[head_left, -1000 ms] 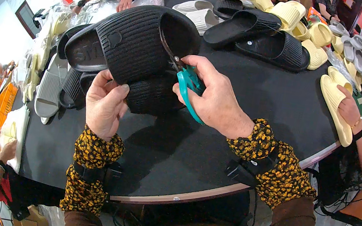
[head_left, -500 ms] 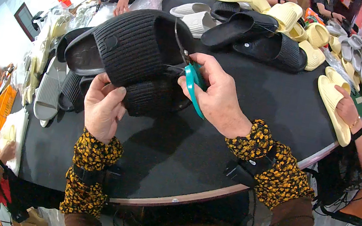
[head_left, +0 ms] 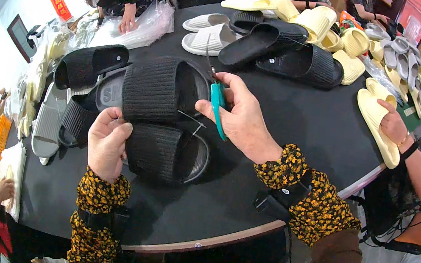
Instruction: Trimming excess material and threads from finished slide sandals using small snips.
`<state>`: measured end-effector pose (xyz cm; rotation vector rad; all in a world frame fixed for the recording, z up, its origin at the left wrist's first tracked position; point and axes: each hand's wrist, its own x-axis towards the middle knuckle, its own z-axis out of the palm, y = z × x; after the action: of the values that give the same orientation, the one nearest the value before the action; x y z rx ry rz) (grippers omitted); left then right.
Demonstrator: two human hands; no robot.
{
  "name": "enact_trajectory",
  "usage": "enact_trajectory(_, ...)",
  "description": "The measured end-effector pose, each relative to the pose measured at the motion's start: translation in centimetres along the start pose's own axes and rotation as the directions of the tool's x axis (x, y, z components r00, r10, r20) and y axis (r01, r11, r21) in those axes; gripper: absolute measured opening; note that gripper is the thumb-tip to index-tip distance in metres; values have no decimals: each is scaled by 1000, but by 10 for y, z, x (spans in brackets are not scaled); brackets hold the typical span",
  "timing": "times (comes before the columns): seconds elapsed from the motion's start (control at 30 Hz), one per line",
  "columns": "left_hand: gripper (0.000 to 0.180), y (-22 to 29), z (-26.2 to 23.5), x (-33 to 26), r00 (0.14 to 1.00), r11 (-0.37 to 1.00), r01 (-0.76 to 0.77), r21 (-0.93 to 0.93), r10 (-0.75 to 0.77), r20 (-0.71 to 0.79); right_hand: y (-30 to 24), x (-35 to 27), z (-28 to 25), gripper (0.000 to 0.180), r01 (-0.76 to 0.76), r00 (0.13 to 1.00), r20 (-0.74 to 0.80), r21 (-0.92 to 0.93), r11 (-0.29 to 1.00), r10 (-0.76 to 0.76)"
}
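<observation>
My right hand grips small teal-handled scissors, their metal blades pointing up and away from me. Just left of them is a ribbed black slipper. My left hand pinches the near edge of its strap between thumb and fingers. A second black slipper lies alongside, nearer to me, its open toe facing right. From between the pair a thin clear plastic strand with a small crossbar sticks out, close to my right fingertips. The exact grip under my left thumb is hidden.
Loose black slippers and a grey slipper lie left on the black table. More black, white and yellow slippers are heaped at the back. On the right, a co-worker's hand holds yellow slippers; another person handles plastic bags far left.
The black slippers have come down toward the table and turned, separating slightly so the lower one shows. The scissors have drawn back from the pair a little, and the plastic strand now stands out.
</observation>
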<state>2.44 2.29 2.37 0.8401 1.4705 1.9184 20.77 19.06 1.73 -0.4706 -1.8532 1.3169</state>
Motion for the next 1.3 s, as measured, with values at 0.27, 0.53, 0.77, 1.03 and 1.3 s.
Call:
enact_trajectory(0.27, 24, 3, -1, -4, 995, 999, -6, 43, 2, 97, 6, 4, 3, 45, -235, 968, -41, 205, 950, 249)
enact_trajectory(0.53, 29, -3, -2, 1, 996, 943, -30, 330, -2, 94, -7, 13, -7, 42, -104, 965, -213, 230, 968, 154)
enact_trajectory(0.77, 48, -25, -4, 13, 964, 710, -247, 660, 113, 240, -17, 7, -19, 38, -41, 955, -286, 125, 991, 75)
enact_trajectory(1.03, 45, -42, -18, 16, 894, 797, -234, 557, -49, 446, -8, 3, -51, 42, 46, 933, -359, 226, 973, 39)
enact_trajectory(1.3, 39, -4, -5, 8, 808, 803, -315, 506, -53, 587, -3, -10, -87, 42, 195, 932, -334, 128, 972, -142)
